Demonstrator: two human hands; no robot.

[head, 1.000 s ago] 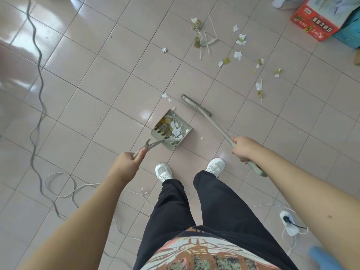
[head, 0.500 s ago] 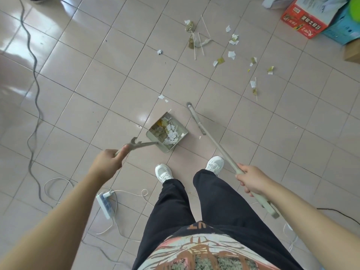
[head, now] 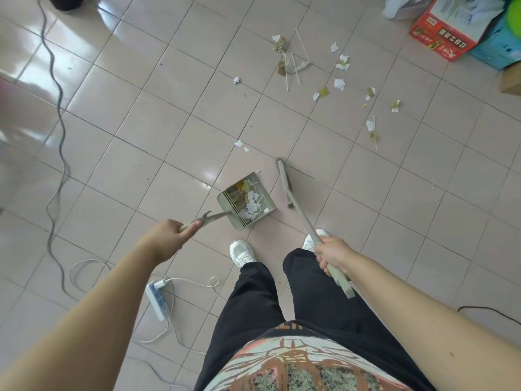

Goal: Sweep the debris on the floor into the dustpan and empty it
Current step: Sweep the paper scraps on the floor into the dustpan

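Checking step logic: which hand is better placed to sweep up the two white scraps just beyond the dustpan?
Right, probably. The right hand grips the broom, whose head lies beside the dustpan and near the scraps. The left hand only holds the dustpan handle.

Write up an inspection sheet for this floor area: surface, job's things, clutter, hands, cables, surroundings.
Surface: glossy tiled floor with window glare.
Job's things: dustpan holds swept scraps. The broom head is just right of the dustpan, not touching it. Loose debris, paper bits and thin sticks, lies farther ahead, unswept.
Clutter: nothing seen beyond the debris.
Hands: left hand grips the dustpan handle. Right hand grips the broom handle.
Cables: grey cable snakes down the left. A white cord loops to a power strip near the feet. Black cable at the right edge.
Surroundings: red box and blue box at the top right.
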